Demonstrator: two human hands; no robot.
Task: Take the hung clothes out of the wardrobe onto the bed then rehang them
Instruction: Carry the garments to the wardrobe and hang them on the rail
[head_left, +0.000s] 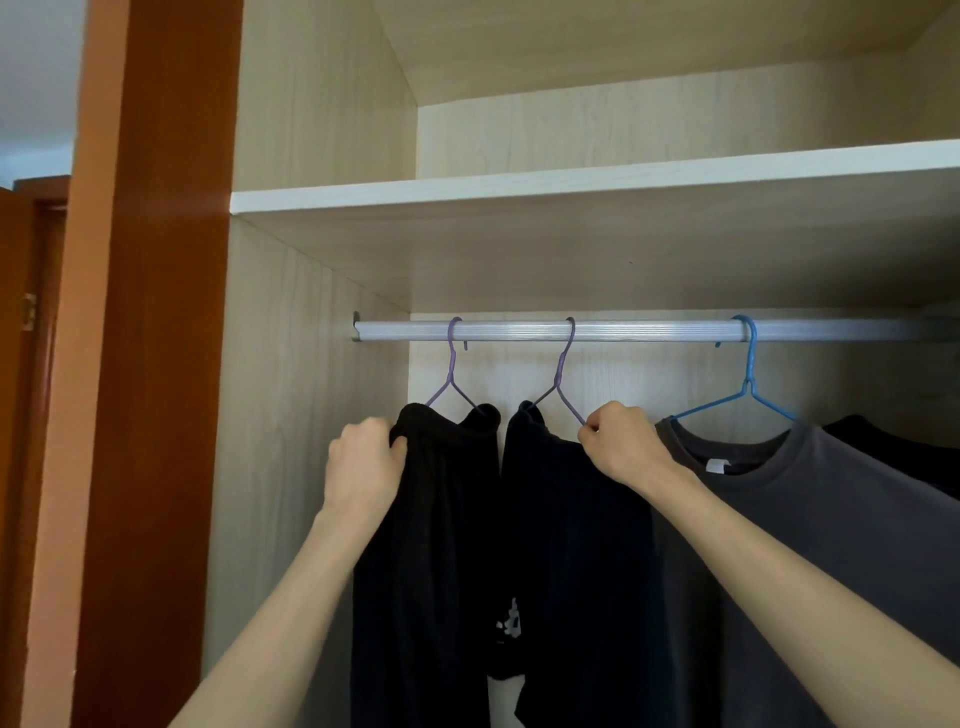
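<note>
A silver rail (649, 331) runs across the wardrobe. Two purple hangers (453, 364) (563, 371) hook over it, each carrying a black garment (441, 545) (576, 545). My left hand (363, 462) grips the left shoulder of the leftmost black garment. My right hand (621, 441) pinches the right arm of the second purple hanger at the garment's shoulder. Further right, a blue hanger (748, 374) holds a dark grey t-shirt (810, 519), with another dark garment (904, 447) behind it.
A white shelf (571, 184) sits just above the rail. The wardrobe's light wood side wall (291, 415) is close to my left hand. An orange-brown wardrobe frame (156, 364) and a door (21, 364) stand at the left.
</note>
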